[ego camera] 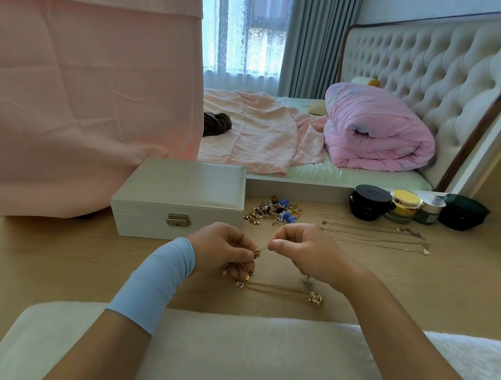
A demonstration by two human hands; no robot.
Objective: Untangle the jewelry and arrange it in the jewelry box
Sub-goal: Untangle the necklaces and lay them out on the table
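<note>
Just in front of the closed white jewelry box [177, 199], the left hand [222, 247] and right hand [302, 249] each pinch a thin chain with a gold charm [256, 253]; a gold necklace [280, 291] lies nearer the person; a tangled jewelry pile [275, 211] sits just right of the box.

One jewelry box [179, 192] stands at centre left and four jars [403, 206] at centre right. Between them lies one heap of trinkets [275, 211]; one gold chain [280, 290] lies at lower centre.
</note>
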